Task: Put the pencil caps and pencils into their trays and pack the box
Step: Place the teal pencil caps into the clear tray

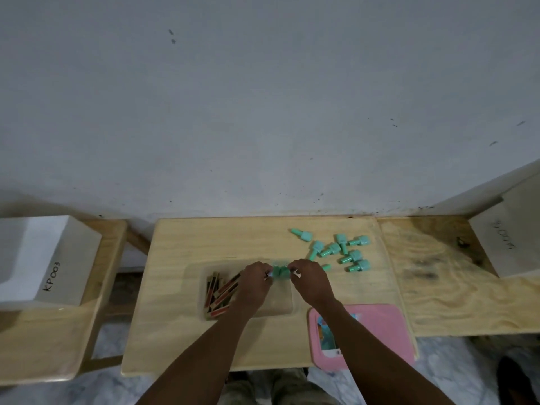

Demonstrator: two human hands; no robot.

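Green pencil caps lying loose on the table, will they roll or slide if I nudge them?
Probably some roll: the loose caps have round-looking stems, though their wider blocky heads should stop them quickly. Likely light, hard plastic: left hand and right hand pinch a cluster of caps by fingertips.

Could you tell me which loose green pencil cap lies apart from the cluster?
The pencil cap farthest left, lying alone; the others bunch together to its right.

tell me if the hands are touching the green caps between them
Touching. The head view shows the left hand and right hand pinching the green caps from either side, fingers against their ends.
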